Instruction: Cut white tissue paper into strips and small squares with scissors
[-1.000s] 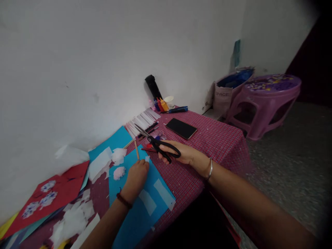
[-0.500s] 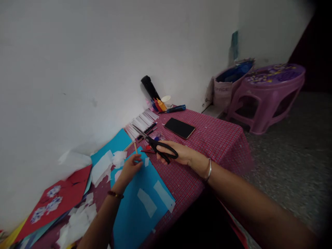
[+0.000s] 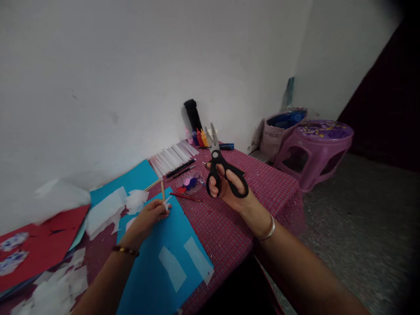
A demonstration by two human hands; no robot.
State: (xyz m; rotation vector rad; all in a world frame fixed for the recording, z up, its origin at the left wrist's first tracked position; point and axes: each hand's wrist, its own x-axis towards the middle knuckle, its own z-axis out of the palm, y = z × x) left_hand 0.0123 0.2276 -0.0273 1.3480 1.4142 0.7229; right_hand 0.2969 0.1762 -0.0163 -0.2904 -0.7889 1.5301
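Note:
My right hand (image 3: pixel 234 188) holds a pair of black-handled scissors (image 3: pixel 215 154) by the finger loops, above the table. The blades point up and stand slightly apart. Between the fingertips of my left hand (image 3: pixel 152 216) is a small piece of white paper (image 3: pixel 166 204), over the upper part of a blue sheet (image 3: pixel 151 271). Two white paper strips, one of them a slanted strip (image 3: pixel 172 267), lie lower on that sheet. A red pencil (image 3: pixel 186 197) rests by its top edge, between my hands.
A phone, mostly hidden behind my right hand, lies on the checked tablecloth (image 3: pixel 272 183). Paint bottles (image 3: pixel 199 138), markers (image 3: pixel 180 168) and white strips (image 3: pixel 173 156) are farther back. Paper scraps (image 3: pixel 55 288) and a red sheet (image 3: pixel 42 245) lie left. A pink stool (image 3: pixel 315 151) stands right.
My right hand has turned the scissors upright and moved right, with the blades parted. My left hand now has the small white paper between its fingers, lifted off the blue sheet. The view has shifted.

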